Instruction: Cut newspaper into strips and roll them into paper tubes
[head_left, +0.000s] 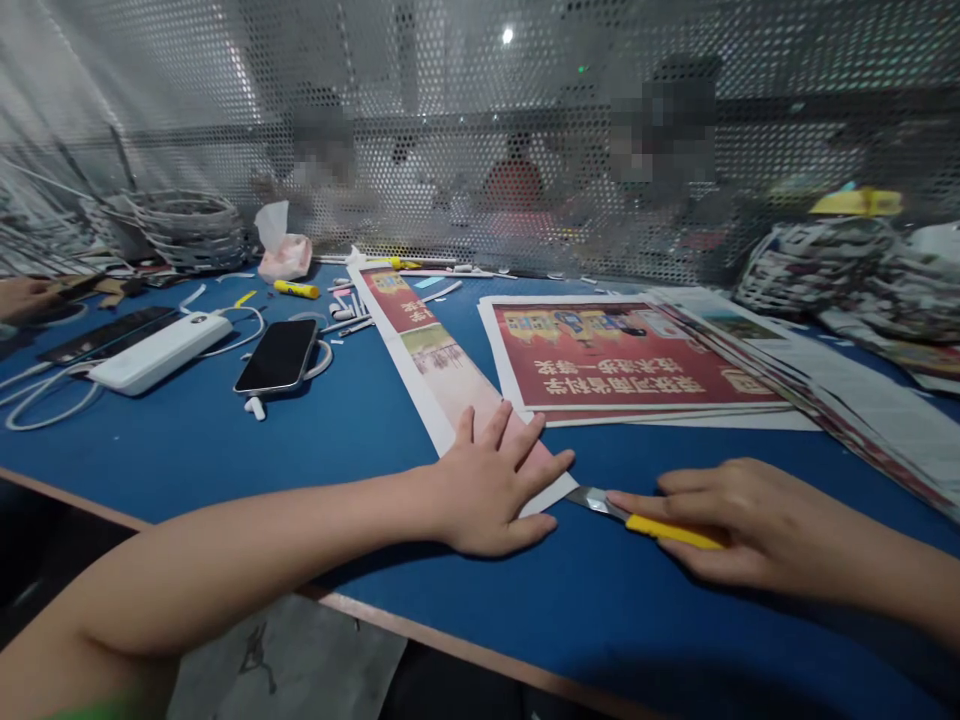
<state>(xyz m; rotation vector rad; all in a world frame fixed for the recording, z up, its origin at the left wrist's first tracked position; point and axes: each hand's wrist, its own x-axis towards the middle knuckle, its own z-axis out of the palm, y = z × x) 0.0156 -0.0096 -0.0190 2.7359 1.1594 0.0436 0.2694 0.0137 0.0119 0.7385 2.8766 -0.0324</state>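
Observation:
A long folded strip of printed paper (442, 375) lies slantwise on the blue table. My left hand (491, 490) rests flat on its near end with the fingers spread. A yellow utility knife (671, 530) is gripped in my right hand (739, 520), the index finger stretched along it toward the metal blade. The blade points left, and its tip is at the strip's near right corner. Just beyond my hands lies a stack of red printed newspaper sheets (600, 360).
More newspapers (847, 370) lie at the right, near woven paper baskets (817, 265). On the left are a phone (277, 357), a white power bank (161, 352) with cables, a glue stick (296, 289) and a tissue pack (285, 256). Another person's hand (26, 298) shows at the far left. A perforated metal screen (465, 130) stands behind.

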